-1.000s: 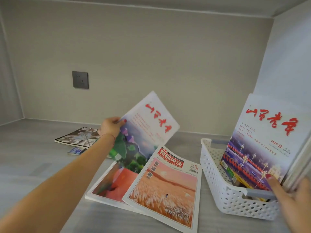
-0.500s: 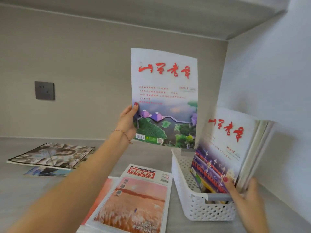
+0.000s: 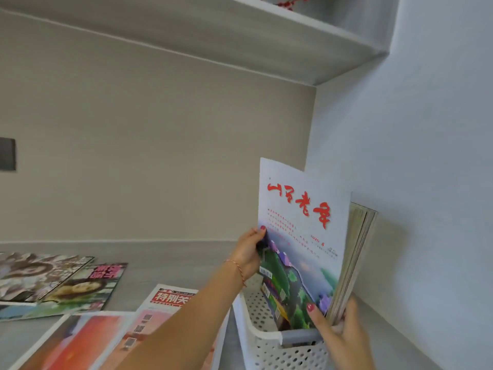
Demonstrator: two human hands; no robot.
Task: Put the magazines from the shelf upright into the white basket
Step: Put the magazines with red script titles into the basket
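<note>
A white perforated basket [image 3: 264, 343] stands on the shelf at the lower right, against the side wall. My left hand [image 3: 248, 252] grips the left edge of a white magazine [image 3: 301, 236] with red title letters and a green landscape, held upright with its lower part inside the basket. Behind it stands a stack of upright magazines [image 3: 354, 257]. My right hand [image 3: 338, 332] clamps the lower edges of that stack, thumb on the front cover. Other magazines lie flat on the shelf: a red-titled one [image 3: 170, 300], an orange one [image 3: 80, 340] and two at the left [image 3: 88, 287].
The grey shelf surface [image 3: 165, 260] runs back to a beige rear wall with a dark socket plate [image 3: 7, 154] at the left. The blue-white side wall [image 3: 426, 182] stands directly right of the basket. Another shelf board [image 3: 240, 36] hangs overhead.
My left hand carried the landscape magazine from mid-air over the shelf rightward and down into the basket, in front of the stack. My right hand kept holding the stack.
</note>
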